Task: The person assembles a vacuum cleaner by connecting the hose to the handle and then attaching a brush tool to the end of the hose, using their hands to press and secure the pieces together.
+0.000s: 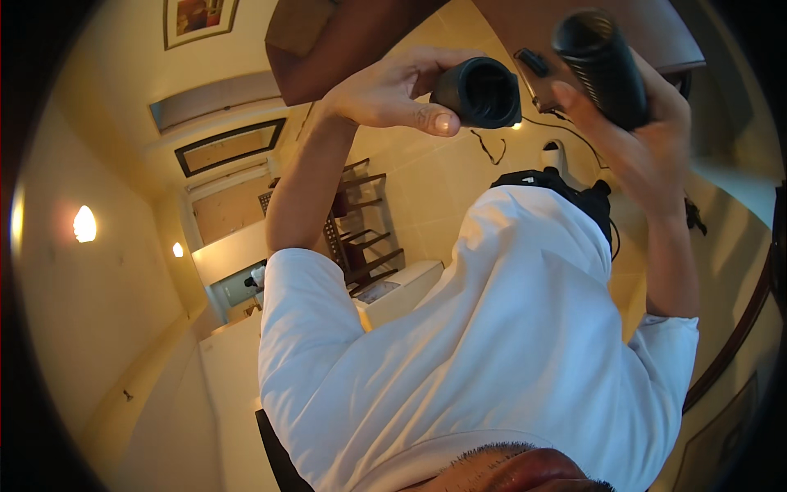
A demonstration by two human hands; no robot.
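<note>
My left hand [385,90] grips a short black cylinder [461,92], thumb along its lower side and fingers over the top. The cylinder's round hollow end faces right, with a dark, ridged inside. A longer black tube [616,86] is wrapped by my right hand [652,152]. This tube tilts, its open end up and to the left, and rings line the inside of its mouth. The cylinder and the tube are held apart, with a gap between them. Their far ends and part of my fingers are hidden.
Beyond my hands is a brown tabletop [525,20], with a small black object [533,62] near my right hand. A thin cable [566,129] runs below it. Dark wooden chairs [361,213] stand at left, near a framed mirror [229,148] and a lit wall lamp [84,224].
</note>
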